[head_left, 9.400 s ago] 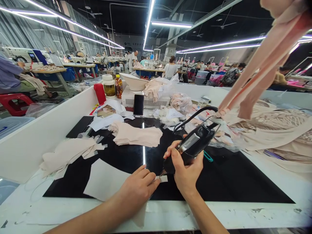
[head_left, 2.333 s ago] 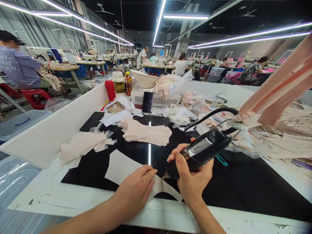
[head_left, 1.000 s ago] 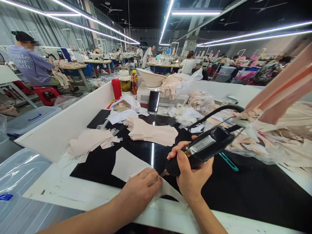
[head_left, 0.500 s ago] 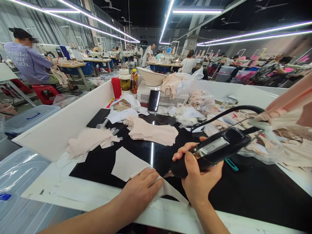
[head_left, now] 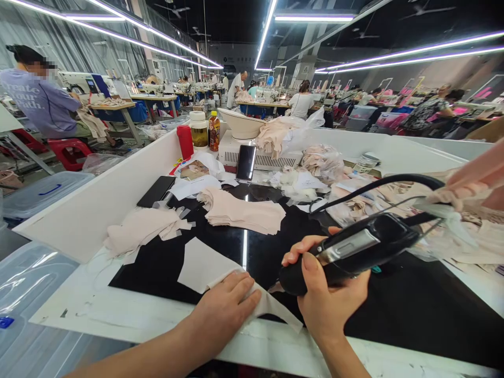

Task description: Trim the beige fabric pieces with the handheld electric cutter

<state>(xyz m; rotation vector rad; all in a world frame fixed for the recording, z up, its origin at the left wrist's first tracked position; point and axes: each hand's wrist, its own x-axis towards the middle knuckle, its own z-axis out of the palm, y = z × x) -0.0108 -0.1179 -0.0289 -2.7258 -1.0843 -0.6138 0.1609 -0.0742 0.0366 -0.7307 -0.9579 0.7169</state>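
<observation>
My left hand (head_left: 224, 304) lies flat on a pale pink cut fabric piece (head_left: 202, 268), fingers stretched out and pressing it to the black work surface. The fabric's narrow end runs from under the fingers toward the table's front edge. My right hand (head_left: 331, 299) is wrapped round a black corded handheld tool (head_left: 350, 249) with a silver plate on its side. The tool's rounded end points down and left, near the fabric's right side. Whether its tip touches anything cannot be made out. A stack of pink fabric pieces (head_left: 244, 211) sits beyond my hands.
Another fabric pile (head_left: 145, 231) lies at the left. A black cable (head_left: 374, 184) loops behind the tool, beside bagged fabric pieces (head_left: 362, 202). A phone (head_left: 246, 161) leans against a white scale (head_left: 260, 154). White side walls (head_left: 94, 207) border the table. Several people sit at sewing machines beyond.
My right hand and the tool have shifted slightly to the right, now covering most of a small teal item. The whole view has slid a little. My left hand stays on the fabric.
</observation>
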